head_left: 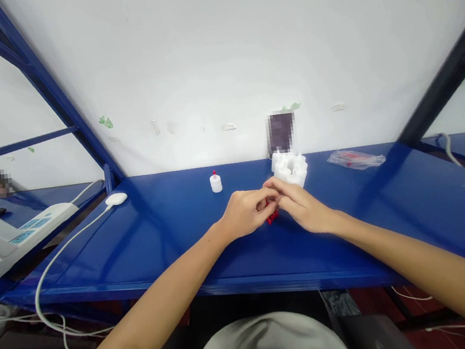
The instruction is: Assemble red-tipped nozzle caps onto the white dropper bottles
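My left hand (246, 212) and my right hand (301, 207) meet above the blue table, fingertips together. Both are closed in a pinch, and what lies between the fingers is too small or hidden to name. Under and between them shows a cluster of small red pieces (271, 217), partly covered by my fingers. Just beyond my right hand stands a group of white plastic pieces (291, 169), packed close together. Farther left, apart from both hands, a small white container (216, 184) stands upright with a red tip on top.
A clear plastic bag (356, 158) with something red inside lies at the back right. On the left are a white charger puck (116, 199) with its cable and a white power strip (25, 237). Blue frame posts (60, 99) rise at the table's left side.
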{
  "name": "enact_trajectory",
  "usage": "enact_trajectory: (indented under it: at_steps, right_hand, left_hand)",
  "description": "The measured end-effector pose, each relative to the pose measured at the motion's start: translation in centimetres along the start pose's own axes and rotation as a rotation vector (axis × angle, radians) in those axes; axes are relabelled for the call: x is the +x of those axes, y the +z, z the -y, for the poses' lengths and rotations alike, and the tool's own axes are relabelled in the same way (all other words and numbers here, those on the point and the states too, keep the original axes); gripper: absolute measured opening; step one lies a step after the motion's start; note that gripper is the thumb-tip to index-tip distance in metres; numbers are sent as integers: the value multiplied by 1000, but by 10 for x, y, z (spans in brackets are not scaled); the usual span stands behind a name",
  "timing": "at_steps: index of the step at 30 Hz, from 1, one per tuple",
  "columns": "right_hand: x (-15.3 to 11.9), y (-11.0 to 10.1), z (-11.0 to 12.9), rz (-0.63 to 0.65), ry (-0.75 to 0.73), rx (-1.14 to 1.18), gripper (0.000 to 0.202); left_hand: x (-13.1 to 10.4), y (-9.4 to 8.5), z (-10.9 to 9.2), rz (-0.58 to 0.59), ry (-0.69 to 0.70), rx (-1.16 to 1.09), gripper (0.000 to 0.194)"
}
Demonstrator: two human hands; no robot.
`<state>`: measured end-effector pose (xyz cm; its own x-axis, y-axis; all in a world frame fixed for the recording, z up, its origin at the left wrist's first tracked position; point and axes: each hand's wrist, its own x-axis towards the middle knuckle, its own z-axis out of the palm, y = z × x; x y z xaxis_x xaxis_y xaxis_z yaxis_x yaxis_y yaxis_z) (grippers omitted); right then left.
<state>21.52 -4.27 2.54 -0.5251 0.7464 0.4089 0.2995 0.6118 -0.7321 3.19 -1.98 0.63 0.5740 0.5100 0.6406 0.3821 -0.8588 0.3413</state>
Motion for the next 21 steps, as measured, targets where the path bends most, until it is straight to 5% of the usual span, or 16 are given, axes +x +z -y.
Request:
enact_trajectory:
  at_steps: [7,11,15,21]
  right_hand:
    - [-1,2,-3,-68,9,12,11]
    - [0,3,-6,-158,18,-16,21]
    - [0,-2,-6,-268,-49,-137,25]
    - [7,-23,-10,-574,-146,-383,25]
  left_hand:
    - [-1,3,-4,27,-50,-148,18]
    - [4,0,3,-234,-170,-229,17]
    - [10,-24,38,-602,-377,-50,15]
    - [5,-60,92,-684,-495,148,15]
